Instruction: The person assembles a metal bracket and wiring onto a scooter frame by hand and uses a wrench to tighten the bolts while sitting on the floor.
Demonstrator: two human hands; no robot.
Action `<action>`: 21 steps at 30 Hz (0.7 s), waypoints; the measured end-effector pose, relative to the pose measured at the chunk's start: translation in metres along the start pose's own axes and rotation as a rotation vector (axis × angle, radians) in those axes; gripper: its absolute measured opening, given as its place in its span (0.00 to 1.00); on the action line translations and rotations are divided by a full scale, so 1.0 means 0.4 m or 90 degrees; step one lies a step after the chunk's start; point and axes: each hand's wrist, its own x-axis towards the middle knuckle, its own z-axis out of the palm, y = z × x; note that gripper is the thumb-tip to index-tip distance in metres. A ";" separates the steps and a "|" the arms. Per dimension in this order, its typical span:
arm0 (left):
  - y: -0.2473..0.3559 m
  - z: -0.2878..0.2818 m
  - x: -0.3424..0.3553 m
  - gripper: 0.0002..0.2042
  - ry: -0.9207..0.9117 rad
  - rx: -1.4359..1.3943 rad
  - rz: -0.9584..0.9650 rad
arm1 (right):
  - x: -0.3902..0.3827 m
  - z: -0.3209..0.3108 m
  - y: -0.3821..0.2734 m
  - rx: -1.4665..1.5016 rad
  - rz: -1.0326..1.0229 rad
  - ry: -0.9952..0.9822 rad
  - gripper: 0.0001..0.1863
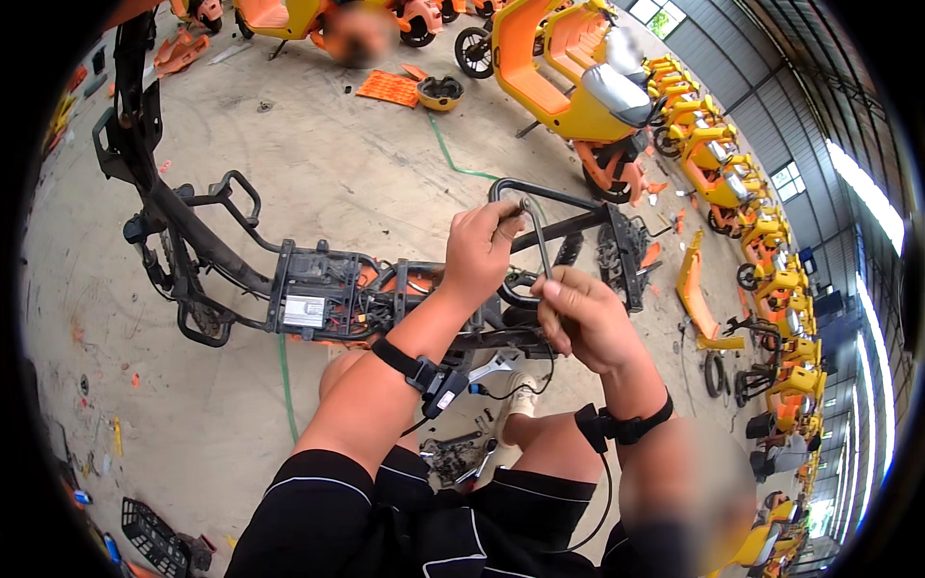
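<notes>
Both my hands are raised over the rear of a stripped black scooter frame [226, 252]. Between them is a thin dark metal wrench [541, 239], slanting down to the right. My left hand [480, 249] pinches its upper end, where a small round head shows at the fingertips. Closed around the lower end is my right hand [585, 316], thumb on top. Behind the wrench runs the frame's bent rear tube [549, 190]. A silver adjustable wrench [495, 365] shows just past my left forearm, beside a dangling black cable with a blue plug [476, 389].
Loose tools and hardware [453, 460] lie on the floor between my feet. Yellow and orange scooters [559, 82] stand ahead and in a long row on the right. A yellow body panel [700, 294], a tyre [714, 374] and a black crate [154, 537] are on the ground.
</notes>
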 end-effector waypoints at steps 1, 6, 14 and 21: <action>0.003 -0.001 0.001 0.07 -0.003 -0.024 -0.022 | 0.009 0.015 0.004 0.059 -0.021 0.024 0.12; -0.025 0.001 -0.008 0.10 -0.036 -0.013 -0.042 | 0.005 0.046 0.034 0.251 -0.107 0.024 0.11; -0.017 0.002 -0.012 0.09 -0.086 -0.060 -0.136 | 0.059 -0.051 0.139 0.270 -0.310 0.049 0.11; -0.025 -0.041 0.025 0.08 -0.191 -0.243 -0.246 | 0.080 -0.129 0.183 0.240 -0.375 0.043 0.10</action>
